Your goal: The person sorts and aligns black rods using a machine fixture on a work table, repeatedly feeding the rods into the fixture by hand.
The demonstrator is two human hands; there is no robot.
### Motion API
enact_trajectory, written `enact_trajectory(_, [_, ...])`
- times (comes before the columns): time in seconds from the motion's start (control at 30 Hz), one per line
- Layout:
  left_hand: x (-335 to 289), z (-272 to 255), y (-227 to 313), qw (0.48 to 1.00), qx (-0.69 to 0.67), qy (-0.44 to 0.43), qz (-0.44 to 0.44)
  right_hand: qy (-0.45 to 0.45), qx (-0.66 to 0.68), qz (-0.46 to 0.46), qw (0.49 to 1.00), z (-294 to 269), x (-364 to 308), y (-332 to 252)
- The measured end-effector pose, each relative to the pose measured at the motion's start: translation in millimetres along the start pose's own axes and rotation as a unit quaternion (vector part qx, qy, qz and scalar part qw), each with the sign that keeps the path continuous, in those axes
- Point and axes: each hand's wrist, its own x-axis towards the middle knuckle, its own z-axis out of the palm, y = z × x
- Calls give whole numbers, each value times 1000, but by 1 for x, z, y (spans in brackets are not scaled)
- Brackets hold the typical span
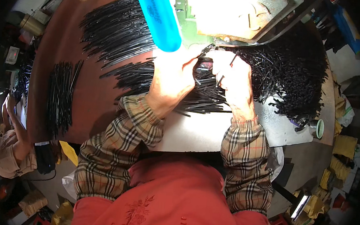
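Observation:
Under a glaring light, my left hand [170,79] and my right hand [236,81] work close together at the front of a green machine [193,30]. The left thumb and fingers are pinched around a thin black strip [205,50] at the machine's front edge. My right hand is closed, with dark strip ends [234,59] sticking out between its fingers. Directly below both hands lies a loose heap of thin black strips [209,100]. Glare washes out the fingertips, so the exact contact is hard to see.
A blue rounded object [158,16] stands left of the machine. Long black strips [116,30] lie at the far left, with a smaller bundle [61,95] nearer. At right is a tangled black pile [294,75] beside a small cup [319,129]. Another person [14,149] is at left.

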Motion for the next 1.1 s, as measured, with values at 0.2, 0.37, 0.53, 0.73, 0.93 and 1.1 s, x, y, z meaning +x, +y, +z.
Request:
enact_trajectory(0.2, [8,-4,1,999,-27,8,-25,39,-31,11,999,7,0,-6])
enact_trajectory(0.37, [9,-7,4,998,22,-24,-50,46,-39,1,998,7,1,-8])
enact_trajectory(0.53, [12,-9,8,997,-5,-30,-64,45,-66,40,996,3,3,-10])
enact_trajectory(0.73, [13,-9,3,998,15,-43,-37,46,-82,56,994,1,3,-15])
enact_trajectory(0.93, [8,-8,-13,999,8,-41,14,10,-85,42,995,-7,7,-20])
enact_trajectory(1.1, [3,-4,-9,996,-83,-33,-1,38,-75,52,995,-4,6,-11])
